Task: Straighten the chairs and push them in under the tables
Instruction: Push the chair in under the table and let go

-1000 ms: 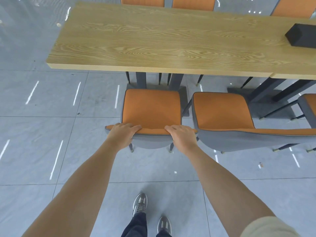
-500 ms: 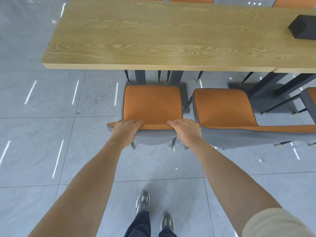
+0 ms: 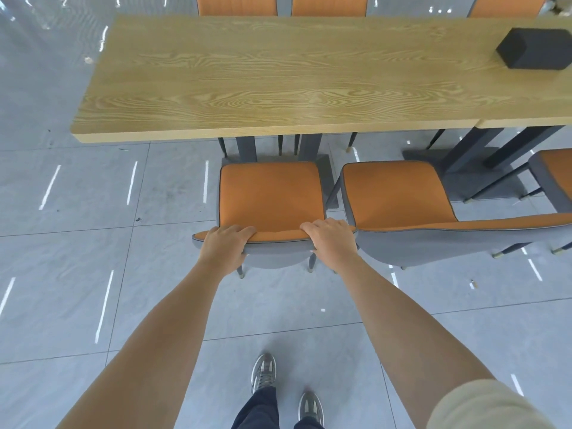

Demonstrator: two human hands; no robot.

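Observation:
An orange chair (image 3: pixel 269 193) with a grey shell stands facing the long wooden table (image 3: pixel 278 78), its seat front just short of the table's near edge. My left hand (image 3: pixel 224 243) grips the left end of the chair's backrest top, fingers curled over the rim. My right hand (image 3: pixel 329 239) grips the right end of the same backrest. A second orange chair (image 3: pixel 399 193) stands close on the right, its backrest almost touching my right hand. Part of a third chair (image 3: pixel 554 178) shows at the right edge.
A black box (image 3: pixel 537 48) sits on the table at the far right. Dark table legs and bases (image 3: pixel 483 150) stand under the table. More orange chairs (image 3: pixel 236 4) line the far side. Grey tiled floor lies to the left and behind me.
The chair has slid forward toward the table with both hands still gripping its backrest. The view has shifted forward and slightly to the right with it.

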